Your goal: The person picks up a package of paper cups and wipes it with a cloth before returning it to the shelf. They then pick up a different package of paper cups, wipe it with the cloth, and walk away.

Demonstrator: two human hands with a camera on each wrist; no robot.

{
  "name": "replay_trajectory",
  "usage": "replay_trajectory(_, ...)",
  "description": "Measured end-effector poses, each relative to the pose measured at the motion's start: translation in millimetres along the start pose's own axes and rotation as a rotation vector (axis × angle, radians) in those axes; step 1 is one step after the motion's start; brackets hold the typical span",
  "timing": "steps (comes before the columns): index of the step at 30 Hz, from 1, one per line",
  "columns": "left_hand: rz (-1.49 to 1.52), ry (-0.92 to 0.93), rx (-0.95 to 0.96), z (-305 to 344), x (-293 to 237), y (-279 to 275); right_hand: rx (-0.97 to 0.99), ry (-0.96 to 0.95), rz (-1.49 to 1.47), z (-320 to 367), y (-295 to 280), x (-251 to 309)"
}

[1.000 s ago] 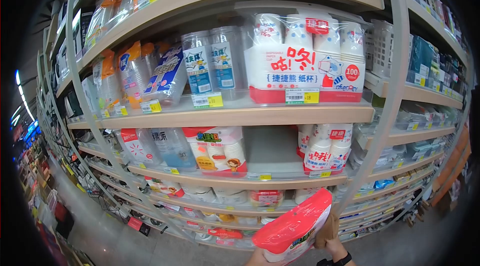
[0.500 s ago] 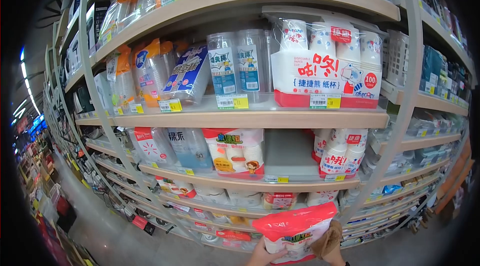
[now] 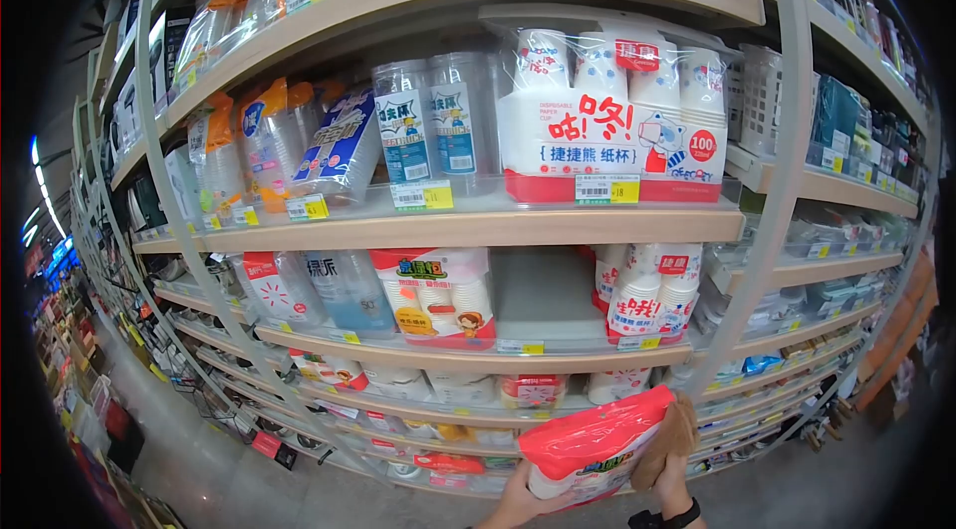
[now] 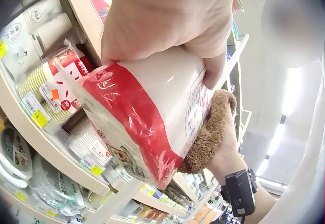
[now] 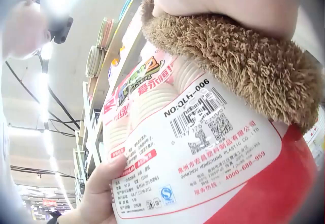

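A red and white pack of paper cups [image 3: 597, 444] is held low in front of the shelves in the head view. My left hand [image 3: 520, 501] grips its lower left side, the thumb on the front face. My right hand [image 3: 669, 484] holds a brown fluffy cloth [image 3: 669, 437] against the pack's right side. In the left wrist view the left hand [image 4: 170, 18] spans the white pack [image 4: 167, 81], and the cloth [image 4: 210, 137] lies along the far side. The right wrist view shows the right hand [image 5: 228, 3] over the cloth [image 5: 244, 61], above the printed label.
Shelves of packaged cups rise in front. A similar red and white pack [image 3: 435, 298] stands on the middle shelf [image 3: 478, 362], with a gap to its right. A large cup pack [image 3: 612, 121] sits one shelf higher. An aisle floor [image 3: 179, 439] runs down the left.
The pack has tilted and turned slightly in both hands, and the cloth has shifted along its right side. The head view swung right, then back left.
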State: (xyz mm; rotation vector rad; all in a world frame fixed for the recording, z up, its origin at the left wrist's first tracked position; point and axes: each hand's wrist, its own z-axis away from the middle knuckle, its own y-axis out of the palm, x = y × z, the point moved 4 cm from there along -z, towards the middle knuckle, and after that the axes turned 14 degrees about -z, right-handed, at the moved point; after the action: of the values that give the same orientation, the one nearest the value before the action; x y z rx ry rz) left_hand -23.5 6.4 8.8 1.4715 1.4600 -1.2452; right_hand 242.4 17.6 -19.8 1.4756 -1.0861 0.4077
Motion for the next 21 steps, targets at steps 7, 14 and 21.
replay_trajectory(7, -0.015, 0.047, 0.038, -9, -26, -3, -0.076, 0.083, -0.327, -18, 24, 57)
replay_trajectory(14, -0.595, 0.182, 0.141, -19, -28, -14, 0.111, -0.116, 0.020, -23, -1, 72)
replay_trajectory(21, -0.673, 0.196, 0.204, -28, -39, -9, 0.401, 0.010, -0.013, -6, 76, 85)
